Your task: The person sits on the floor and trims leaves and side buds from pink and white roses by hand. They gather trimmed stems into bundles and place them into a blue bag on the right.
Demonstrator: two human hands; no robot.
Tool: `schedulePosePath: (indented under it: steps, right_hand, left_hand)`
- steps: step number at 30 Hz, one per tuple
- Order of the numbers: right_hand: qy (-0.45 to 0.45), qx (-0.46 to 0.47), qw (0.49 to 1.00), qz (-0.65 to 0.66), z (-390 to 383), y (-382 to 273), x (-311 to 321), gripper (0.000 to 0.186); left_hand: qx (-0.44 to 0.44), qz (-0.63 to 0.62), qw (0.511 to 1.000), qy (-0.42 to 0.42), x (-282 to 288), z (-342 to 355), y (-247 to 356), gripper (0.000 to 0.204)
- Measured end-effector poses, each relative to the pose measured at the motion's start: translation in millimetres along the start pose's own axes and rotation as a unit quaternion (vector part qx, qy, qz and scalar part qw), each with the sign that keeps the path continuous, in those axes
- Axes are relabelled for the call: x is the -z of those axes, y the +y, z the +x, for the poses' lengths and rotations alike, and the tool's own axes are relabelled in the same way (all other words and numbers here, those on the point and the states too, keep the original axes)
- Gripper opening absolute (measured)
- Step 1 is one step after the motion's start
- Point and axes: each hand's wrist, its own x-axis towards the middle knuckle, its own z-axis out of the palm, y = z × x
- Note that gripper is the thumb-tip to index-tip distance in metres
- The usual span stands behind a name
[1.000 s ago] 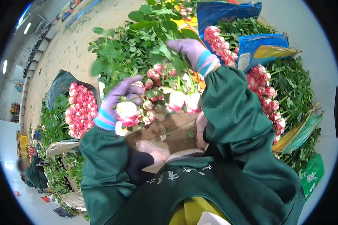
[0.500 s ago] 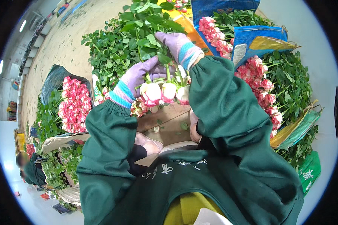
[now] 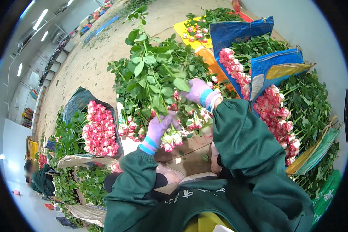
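My left hand [image 3: 161, 129], in a lilac glove with a blue-striped cuff, is closed round the stems of a few white-and-pink roses [image 3: 171, 140]. Their heads hang below the fingers, and the leafy stems rise away from me. To the right, my right hand [image 3: 198, 92], gloved alike, has its fingers pressed together on a leafy stem. A motion-blurred rose head [image 3: 207, 130] below that hand appears to belong to this stem. Beneath and beyond both hands lies a heap of leafy roses [image 3: 123, 83], its blooms toward me.
Wrapped rose bundles stand left [image 3: 100, 129] and right [image 3: 272, 104], the right ones between blue sheets [image 3: 236, 36]. A yellow sheet [image 3: 181, 29] with roses lies farther off. Bare floor [image 3: 81, 58] strewn with leaves stretches far left. Another person [image 3: 42, 179] is at the left edge.
My hands have drawn apart from the shared cluster of roses. The left now grips its roses lower and nearer me; the right is out to the side. The view has shifted, showing more of the room.
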Motion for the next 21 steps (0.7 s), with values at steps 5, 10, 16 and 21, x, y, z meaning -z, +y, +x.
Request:
schedulePosePath:
  steps: [5, 10, 16, 21]
  right_hand:
    - [0.075, -0.107, 0.991, 0.005, -6, -5, 9, 0.033]
    - [0.028, -0.083, 0.982, -0.167, 9, 22, -8, 0.031]
    - [0.054, -0.07, 0.978, -0.192, 4, 18, -5, 0.033]
    - [-0.097, 0.261, 0.958, -0.066, 5, 19, -13, 0.033]
  left_hand:
    - [-0.04, 0.022, 0.996, 0.082, 14, -21, -18, 0.024]
    - [-0.083, 0.012, 0.988, 0.133, 23, -23, -33, 0.023]
    - [-0.084, -0.03, 0.991, 0.098, 22, -34, -23, 0.03]
    - [-0.064, -0.111, 0.989, 0.069, 21, -28, -26, 0.025]
